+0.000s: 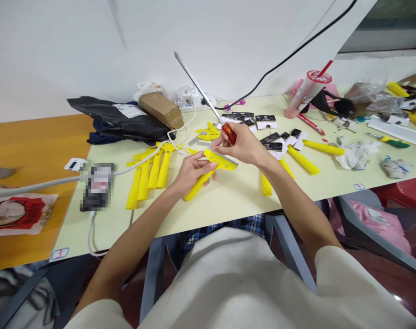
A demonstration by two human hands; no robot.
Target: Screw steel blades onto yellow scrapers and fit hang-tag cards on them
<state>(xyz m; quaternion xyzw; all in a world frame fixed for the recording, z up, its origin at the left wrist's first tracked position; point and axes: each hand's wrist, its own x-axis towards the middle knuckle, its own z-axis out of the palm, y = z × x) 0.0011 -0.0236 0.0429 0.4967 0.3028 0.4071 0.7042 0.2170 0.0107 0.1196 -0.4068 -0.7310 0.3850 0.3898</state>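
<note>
My left hand (190, 171) is closed round a yellow scraper (222, 161), whose head points right and shows a metal blade edge and screws. In my right hand (240, 144) is a screwdriver (199, 87) with a red handle; its long shaft slants up and to the left, its tip well away from the scraper. The fingers of my right hand are close to the scraper's head; whether they touch it I cannot tell. Left of my hands lie several yellow scraper handles (153, 171) side by side. Just behind are small yellow pieces (210, 131) and metal blades (203, 142).
Right of my hands lie yellow scrapers (302, 160) with black-and-white cards (273, 146). A cup with a straw (306, 93) stands at the back right. A black plastic bag (115, 119) and a cardboard box (162, 109) lie back left. A white cable (139, 162) crosses the left side.
</note>
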